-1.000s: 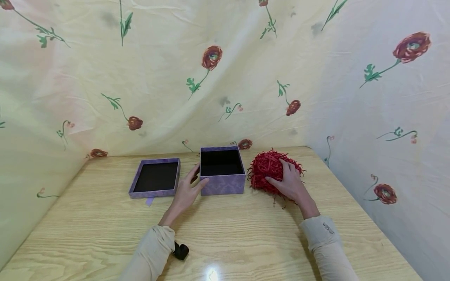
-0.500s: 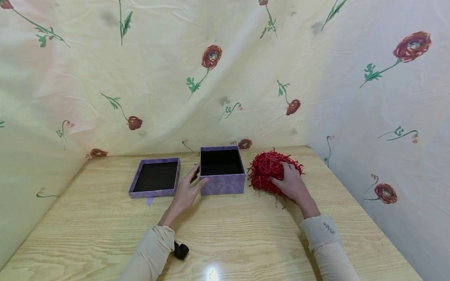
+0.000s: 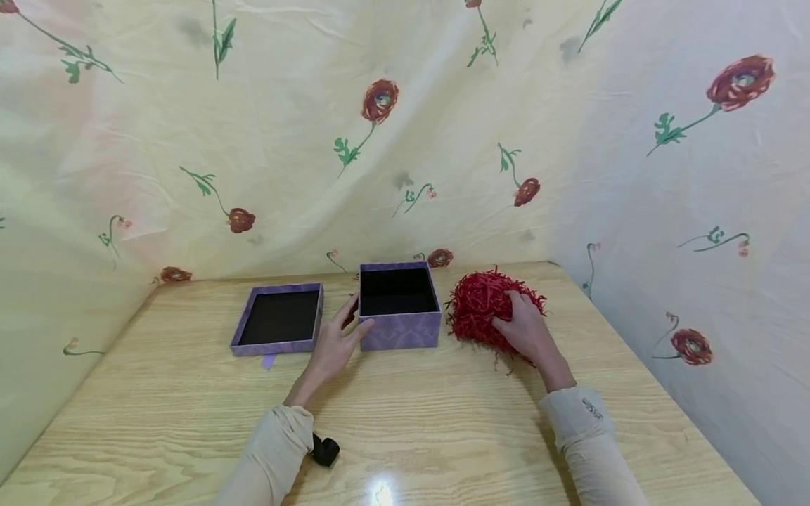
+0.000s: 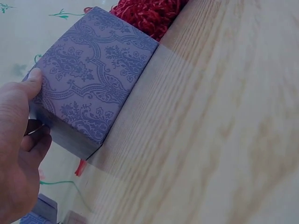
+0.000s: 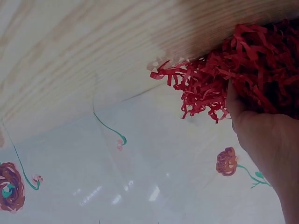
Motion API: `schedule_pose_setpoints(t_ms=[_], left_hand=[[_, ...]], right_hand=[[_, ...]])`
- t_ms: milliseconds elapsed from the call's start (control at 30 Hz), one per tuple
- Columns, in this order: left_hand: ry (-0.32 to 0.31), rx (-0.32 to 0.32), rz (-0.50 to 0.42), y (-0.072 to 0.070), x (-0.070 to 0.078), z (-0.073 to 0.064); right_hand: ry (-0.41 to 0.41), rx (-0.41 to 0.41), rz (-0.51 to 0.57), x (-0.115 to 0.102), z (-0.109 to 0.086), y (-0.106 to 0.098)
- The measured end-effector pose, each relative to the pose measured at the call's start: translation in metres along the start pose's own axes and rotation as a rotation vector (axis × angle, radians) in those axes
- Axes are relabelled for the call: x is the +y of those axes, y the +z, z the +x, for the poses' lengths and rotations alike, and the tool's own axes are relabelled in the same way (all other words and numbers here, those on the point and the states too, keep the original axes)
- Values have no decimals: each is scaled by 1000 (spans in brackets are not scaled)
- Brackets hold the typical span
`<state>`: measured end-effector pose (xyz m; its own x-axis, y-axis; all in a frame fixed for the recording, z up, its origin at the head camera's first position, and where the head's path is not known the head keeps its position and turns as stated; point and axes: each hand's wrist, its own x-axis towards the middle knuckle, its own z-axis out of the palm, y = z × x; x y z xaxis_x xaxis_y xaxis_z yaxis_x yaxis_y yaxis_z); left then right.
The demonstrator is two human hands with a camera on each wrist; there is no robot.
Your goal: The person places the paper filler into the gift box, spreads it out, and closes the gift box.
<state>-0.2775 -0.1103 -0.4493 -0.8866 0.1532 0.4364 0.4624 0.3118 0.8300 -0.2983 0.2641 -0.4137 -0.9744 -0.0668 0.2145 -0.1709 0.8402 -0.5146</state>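
An open purple box (image 3: 400,333) with a black inside and a damask pattern stands at the back middle of the table. My left hand (image 3: 333,344) holds its left front corner, thumb on the front face and fingers bent against the left side, as the left wrist view shows. To the box's right lies a heap of red shredded paper (image 3: 476,303). My right hand (image 3: 528,332) grips into the heap's right side; its fingertips are sunk among the strands (image 5: 252,56) and partly hidden.
Left of the box lies a shallow purple lid (image 3: 272,348), black inside face up, with a lilac ribbon tab (image 3: 268,362) at its front. A black object (image 3: 325,450) sits by my left cuff. Flowered cloth (image 3: 285,140) hangs behind and at both sides of the wooden table (image 3: 411,414).
My right thumb has drawn slightly to the right, closer to its fingers, in the red shredded paper. The left hand and the box have stayed in place.
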Motion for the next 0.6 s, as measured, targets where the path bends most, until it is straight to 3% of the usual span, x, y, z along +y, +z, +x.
schedule_pose_setpoints(t_ms=[600], left_hand=[[10,-3,-16,-1,1,1]], right_hand=[[4,28,41,0,2,-5]])
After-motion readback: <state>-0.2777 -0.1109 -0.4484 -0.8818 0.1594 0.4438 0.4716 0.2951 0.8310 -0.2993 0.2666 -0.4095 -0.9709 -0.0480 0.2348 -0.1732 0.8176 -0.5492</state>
